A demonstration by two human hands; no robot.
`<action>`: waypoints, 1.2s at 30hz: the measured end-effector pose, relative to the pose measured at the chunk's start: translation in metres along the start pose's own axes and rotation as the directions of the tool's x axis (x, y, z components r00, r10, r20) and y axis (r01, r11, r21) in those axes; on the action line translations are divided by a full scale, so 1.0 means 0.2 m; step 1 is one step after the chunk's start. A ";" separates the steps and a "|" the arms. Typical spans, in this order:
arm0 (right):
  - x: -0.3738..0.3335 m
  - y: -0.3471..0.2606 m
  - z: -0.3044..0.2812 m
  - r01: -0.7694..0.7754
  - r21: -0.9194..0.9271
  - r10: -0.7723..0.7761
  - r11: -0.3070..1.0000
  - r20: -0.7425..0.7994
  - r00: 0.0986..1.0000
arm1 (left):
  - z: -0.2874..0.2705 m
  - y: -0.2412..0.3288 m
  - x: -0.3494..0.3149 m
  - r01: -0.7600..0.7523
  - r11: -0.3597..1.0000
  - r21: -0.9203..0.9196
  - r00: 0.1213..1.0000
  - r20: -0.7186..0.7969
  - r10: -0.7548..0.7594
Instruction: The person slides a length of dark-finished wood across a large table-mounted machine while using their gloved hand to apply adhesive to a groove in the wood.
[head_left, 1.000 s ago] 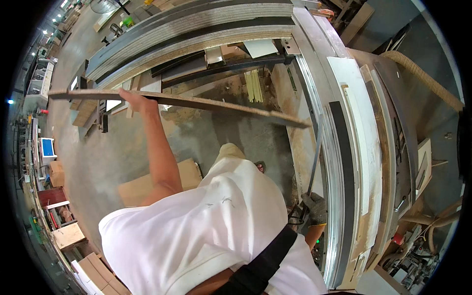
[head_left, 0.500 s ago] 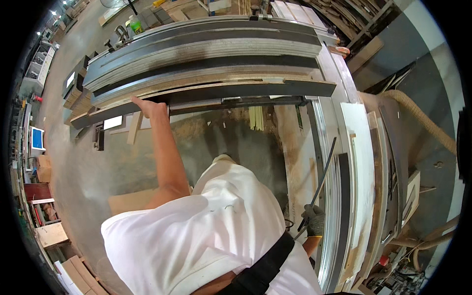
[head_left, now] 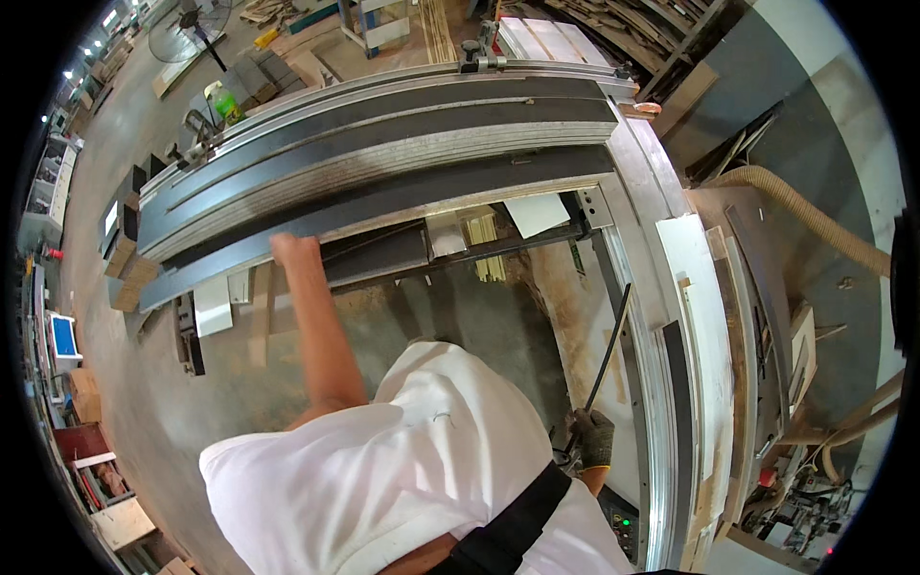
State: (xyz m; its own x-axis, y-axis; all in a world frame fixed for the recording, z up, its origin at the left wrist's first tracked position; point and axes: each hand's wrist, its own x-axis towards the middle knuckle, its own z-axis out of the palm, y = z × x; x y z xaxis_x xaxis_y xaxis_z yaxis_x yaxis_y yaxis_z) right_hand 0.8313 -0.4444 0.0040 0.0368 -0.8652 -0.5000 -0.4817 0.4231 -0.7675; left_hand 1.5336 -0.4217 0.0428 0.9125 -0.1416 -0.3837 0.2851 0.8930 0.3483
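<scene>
My bare left hand [head_left: 297, 252] is at the near edge of a long dark board [head_left: 216, 259], its fingers curled over that edge; the fingertips are hard to make out. This board lies flat along the front of the metal-framed machine table [head_left: 594, 206]. Directly behind it sits a stack of similar dark-faced strips [head_left: 383, 151] with pale edges. Low on the right, my right hand [head_left: 592, 436] wears a grey glove and is closed around a thin dark stick [head_left: 611, 347], which points up and away beside the metal rail [head_left: 655, 383].
White panels [head_left: 704, 335] and boards stand along the right side, near a ribbed hose [head_left: 815, 187]. A green spray bottle [head_left: 225, 103] and a fan [head_left: 190, 29] are beyond the table. Below its frame are white pieces [head_left: 537, 215] and pale strips [head_left: 487, 254]. A lit control panel [head_left: 625, 527] is near my right forearm.
The front dark board has gone from tilted on its edge to lying flat. My left hand's fingers, stretched out before, are now curled at its edge. The right hand keeps the stick.
</scene>
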 end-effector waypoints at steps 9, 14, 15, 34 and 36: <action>-0.02 -0.18 0.09 -0.019 -0.030 0.020 0.999 0.006 1.000 | -0.04 -0.12 -0.02 0.046 0.977 0.206 0.973 -0.232 0.003; -0.05 -0.25 0.12 -0.019 -0.062 0.020 0.998 0.012 1.000 | -0.02 -0.10 0.05 0.243 0.917 0.317 0.954 -0.249 -0.167; -0.05 -0.23 0.13 -0.051 -0.073 0.052 0.996 0.008 0.999 | 0.06 -0.12 -0.04 0.301 0.897 0.324 0.938 -0.271 -0.217; -0.40 -0.15 0.13 -0.308 0.043 0.311 0.950 -0.082 0.947 | 0.16 -0.10 0.06 0.334 0.865 0.375 0.918 -0.338 -0.209; -0.48 -0.11 0.12 -0.348 0.012 0.348 0.937 -0.083 0.934 | 0.23 -0.25 -0.24 0.291 0.865 0.409 0.953 -0.208 -0.222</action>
State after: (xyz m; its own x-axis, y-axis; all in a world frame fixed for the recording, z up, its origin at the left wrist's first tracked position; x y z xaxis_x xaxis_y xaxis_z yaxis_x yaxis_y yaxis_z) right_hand 0.8590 -0.3643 0.0602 -0.2058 -0.6833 -0.7005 -0.4538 0.7008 -0.5504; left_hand 1.4888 -0.4798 0.0835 0.7448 -0.2442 -0.6210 0.6321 0.5563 0.5394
